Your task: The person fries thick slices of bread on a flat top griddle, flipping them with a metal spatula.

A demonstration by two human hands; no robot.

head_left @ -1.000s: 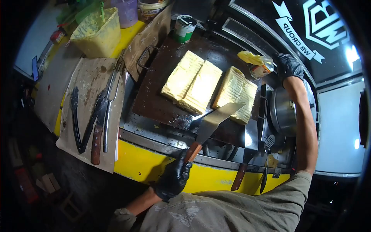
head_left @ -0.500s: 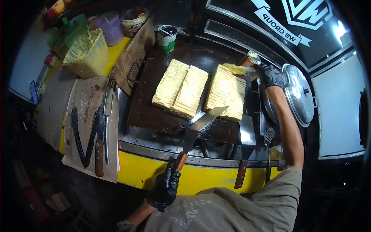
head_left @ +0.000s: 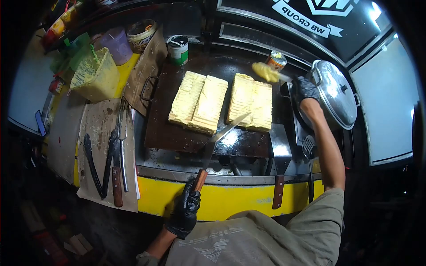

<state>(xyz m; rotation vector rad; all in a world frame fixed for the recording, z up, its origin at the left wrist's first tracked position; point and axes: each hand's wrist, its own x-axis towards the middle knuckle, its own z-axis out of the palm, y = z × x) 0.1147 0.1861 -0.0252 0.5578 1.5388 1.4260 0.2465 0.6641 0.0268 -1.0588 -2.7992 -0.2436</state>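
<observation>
My left hand point(head_left: 184, 210), in a black glove, is wrapped round the wooden handle of a metal spatula point(head_left: 223, 133). Its blade points up over the griddle point(head_left: 159, 133), its tip overlapping the lower part of the right bread block point(head_left: 250, 102). Another bread block point(head_left: 199, 102) lies to the left; both are coated in ridged yellow spread. At the upper right, my gloved right hand point(head_left: 307, 88) is closed on a spreader point(head_left: 266, 72) whose end carries a thick yellow lump. That end appears above the right block, near an open can point(head_left: 277, 60).
Beyond my right hand stands a lidded pot point(head_left: 337, 93). A wide turner point(head_left: 279, 146) and a slotted turner point(head_left: 308, 146) rest at the front right. Tongs point(head_left: 91, 166) lie on cardboard point(head_left: 88, 119) at left, below a smeared yellow tub point(head_left: 100, 77). A green-white can point(head_left: 178, 51) stands behind.
The spreader has come off the top edge of the right bread block and now shows a larger yellow lump. My left hand keeps the spatula with little movement. The camera view has shifted slightly.
</observation>
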